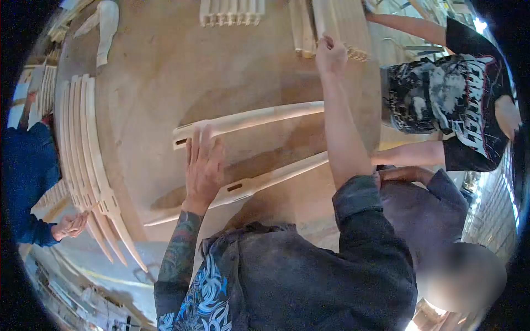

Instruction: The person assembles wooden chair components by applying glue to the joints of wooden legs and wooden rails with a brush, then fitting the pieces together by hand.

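My left hand [204,168], slightly blurred with fingers stretched, is over the slotted end of a curved pale wooden leg [254,117] lying on the table. A second slotted wooden leg [276,177] lies nearer my body, its tapered tip showing left of my wrist. My right arm reaches across both legs and hides their right ends. At the far side, my right hand [332,58] is closed beside a row of wooden pieces [350,27]. One pale strip [324,16] runs down to its curled fingers; I cannot tell whether they grip it.
Several curved legs [83,138] lie side by side at the left table edge, where another person's hand [70,225] touches their ends. More wooden pieces [232,11] and a shaped piece [107,27] lie at the far side. Two people [436,94] stand close on the right.
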The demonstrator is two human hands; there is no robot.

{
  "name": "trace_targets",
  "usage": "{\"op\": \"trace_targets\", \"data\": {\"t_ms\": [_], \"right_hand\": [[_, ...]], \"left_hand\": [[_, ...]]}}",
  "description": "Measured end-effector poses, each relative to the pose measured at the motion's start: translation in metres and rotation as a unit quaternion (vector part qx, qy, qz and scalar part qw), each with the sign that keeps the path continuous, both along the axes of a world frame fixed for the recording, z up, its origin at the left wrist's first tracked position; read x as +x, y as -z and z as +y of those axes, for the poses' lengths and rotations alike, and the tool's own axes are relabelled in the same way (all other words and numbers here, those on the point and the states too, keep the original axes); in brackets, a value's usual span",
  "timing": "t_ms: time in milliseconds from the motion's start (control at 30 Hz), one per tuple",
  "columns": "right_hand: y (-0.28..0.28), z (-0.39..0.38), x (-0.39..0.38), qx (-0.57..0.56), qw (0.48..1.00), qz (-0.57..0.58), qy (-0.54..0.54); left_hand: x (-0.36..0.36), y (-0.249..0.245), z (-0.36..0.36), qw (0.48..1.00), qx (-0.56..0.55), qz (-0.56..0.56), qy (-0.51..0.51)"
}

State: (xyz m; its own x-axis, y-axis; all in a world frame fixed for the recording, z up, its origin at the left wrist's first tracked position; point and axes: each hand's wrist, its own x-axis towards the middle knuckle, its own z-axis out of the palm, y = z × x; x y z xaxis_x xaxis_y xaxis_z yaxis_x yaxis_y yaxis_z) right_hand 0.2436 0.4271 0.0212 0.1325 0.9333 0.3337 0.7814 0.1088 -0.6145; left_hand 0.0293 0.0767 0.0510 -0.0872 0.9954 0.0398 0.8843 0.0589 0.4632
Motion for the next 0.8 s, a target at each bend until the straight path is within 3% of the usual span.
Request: {"op": "trace_targets", "data": {"t_ms": [33,167,233,267,333,433,533,767,800], "right_hand": [[0.0,0.003,0.008,-0.011,0.999,0.045,0.006],[-0.02,0.008,0.012,-0.075,0.997,0.006,-0.015],[-0.021,0.014,0.008,-0.163,0.979,-0.101,-0.063],[-0.025,0.013,0.001,-0.163,0.98,-0.1,-0.062],[-0.036,0.009,-0.021,-0.239,0.94,-0.242,-0.039],[-0.051,0.004,-0.036,-0.263,0.922,-0.274,-0.078],[-0.03,0.016,-0.032,-0.282,0.911,-0.297,-0.048],[-0.03,-0.005,-0.016,-0.384,0.892,-0.227,-0.079],[-0.025,-0.004,-0.009,-0.443,0.88,-0.135,-0.107]], "left_hand": [[0.002,-0.001,-0.004,1.0,-0.021,0.005,-0.01],[0.011,-0.013,-0.011,0.999,-0.019,-0.005,-0.03],[0.015,-0.012,-0.017,0.999,-0.023,-0.014,-0.046],[0.018,-0.009,-0.022,0.999,-0.023,-0.012,-0.045],[0.022,-0.002,-0.033,0.998,-0.032,-0.026,-0.055],[0.026,-0.005,-0.044,0.995,-0.057,-0.043,-0.066],[0.025,-0.004,-0.056,0.996,-0.039,-0.05,-0.062],[0.019,-0.008,-0.076,0.993,-0.044,-0.057,-0.091],[0.019,-0.009,-0.078,0.992,-0.036,-0.066,-0.099]]}}
